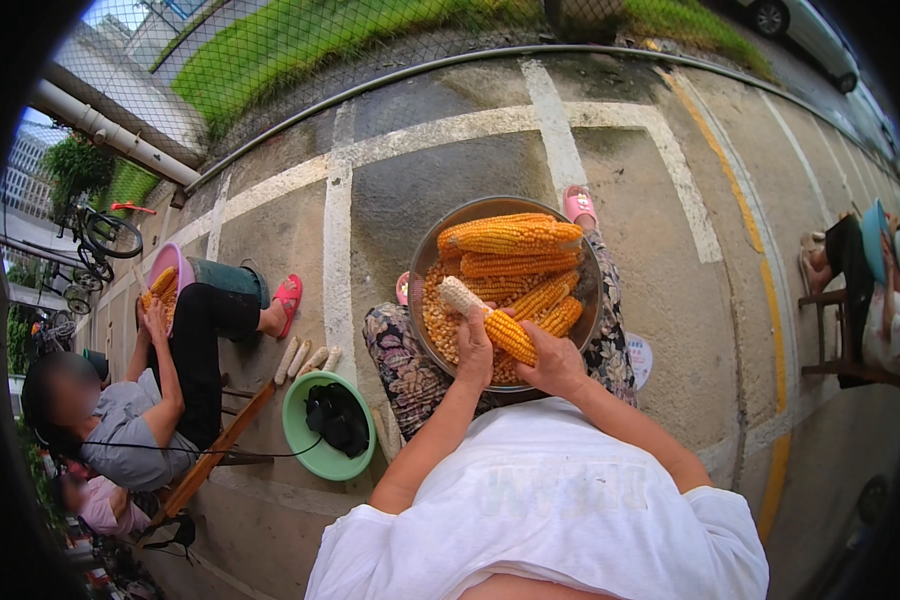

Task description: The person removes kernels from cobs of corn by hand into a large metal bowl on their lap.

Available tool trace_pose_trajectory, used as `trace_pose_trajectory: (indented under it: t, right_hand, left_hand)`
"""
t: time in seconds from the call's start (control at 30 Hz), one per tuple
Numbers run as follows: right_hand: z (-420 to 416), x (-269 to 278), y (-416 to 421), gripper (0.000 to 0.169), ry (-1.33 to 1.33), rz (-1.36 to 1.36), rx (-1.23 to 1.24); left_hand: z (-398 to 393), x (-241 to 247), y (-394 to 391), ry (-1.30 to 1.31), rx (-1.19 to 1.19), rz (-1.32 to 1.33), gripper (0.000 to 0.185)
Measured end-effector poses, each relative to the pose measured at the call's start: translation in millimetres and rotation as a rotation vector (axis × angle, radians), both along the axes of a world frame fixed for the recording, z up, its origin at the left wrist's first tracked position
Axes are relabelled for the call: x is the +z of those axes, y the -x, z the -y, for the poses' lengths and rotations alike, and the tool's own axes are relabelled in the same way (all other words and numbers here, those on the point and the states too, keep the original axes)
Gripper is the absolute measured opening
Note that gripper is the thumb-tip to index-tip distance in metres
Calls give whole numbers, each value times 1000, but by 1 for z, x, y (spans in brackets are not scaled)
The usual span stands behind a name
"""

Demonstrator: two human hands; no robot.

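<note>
My left hand is wrapped around a bare white corn cob, whose stripped end points up and away from me. In my right hand is an ear of yellow corn, its kernels mostly on. Cob and ear meet between my hands, low over a round metal basin resting on my lap. Several whole yellow ears lie piled in the basin's far and right parts. Loose corn kernels cover its left side; my hands hide some of the near part.
A green plastic basin holding a black object stands at my left, beside several stripped cobs. Further left, a seated person handles corn in a pink basin. Another seated person is at far right. Mesh fencing stands ahead.
</note>
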State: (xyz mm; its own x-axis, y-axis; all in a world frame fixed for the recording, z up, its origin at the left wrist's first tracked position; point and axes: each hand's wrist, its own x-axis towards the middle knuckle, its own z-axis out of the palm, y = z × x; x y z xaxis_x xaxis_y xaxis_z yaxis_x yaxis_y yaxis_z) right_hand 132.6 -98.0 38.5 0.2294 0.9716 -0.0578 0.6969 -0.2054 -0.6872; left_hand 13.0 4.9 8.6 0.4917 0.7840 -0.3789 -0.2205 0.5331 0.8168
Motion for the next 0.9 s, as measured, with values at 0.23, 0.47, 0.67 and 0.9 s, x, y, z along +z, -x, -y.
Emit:
trace_pose_trajectory:
  t: [0.23, 0.47, 0.67, 0.9]
  right_hand:
    - [2, -14, 0, 64, -184, 63, -41]
    - [2, -17, -1, 63, -198, 53, -31]
    - [1, -9, -1, 59, -146, -25, -32]
    - [0, -8, -4, 59, -154, -82, -21]
  left_hand:
    - [0, 4, -1, -3, -26, 47, 53]
    - [0, 0, 0, -103, -85, 0, 55]
    - [-1, -1, 2, -13, -89, 62, 56]
    - [0, -5, 2, -42, -59, 38, 53]
